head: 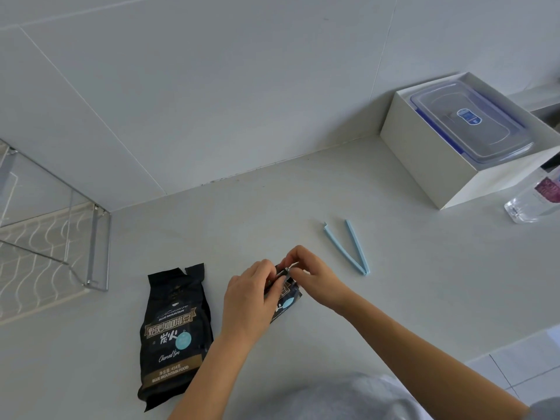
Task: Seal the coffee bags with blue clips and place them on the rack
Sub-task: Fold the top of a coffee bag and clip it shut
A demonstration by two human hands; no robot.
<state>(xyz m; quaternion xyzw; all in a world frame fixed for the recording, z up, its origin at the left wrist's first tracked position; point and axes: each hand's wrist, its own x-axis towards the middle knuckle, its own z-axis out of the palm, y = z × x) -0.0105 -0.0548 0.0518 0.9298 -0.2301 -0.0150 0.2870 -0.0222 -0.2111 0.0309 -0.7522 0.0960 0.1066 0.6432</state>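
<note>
A black coffee bag [174, 334] lies flat on the white counter at lower left, its top torn open. A second black coffee bag [286, 301] stands in the middle of the counter, largely hidden by my hands. My left hand [248, 301] grips its top from the left. From the right, my right hand [309, 272] pinches the folded top edge. One light blue clip [354, 247] lies spread open in a V on the counter, to the right of my right hand and apart from it. The wire rack [54, 234] stands at the left edge against the wall.
A white open box [430, 171] at back right holds a clear plastic container with a blue-trimmed lid [469, 121]. A clear water bottle [536, 198] lies at the far right. The tiled wall runs along the back of the counter.
</note>
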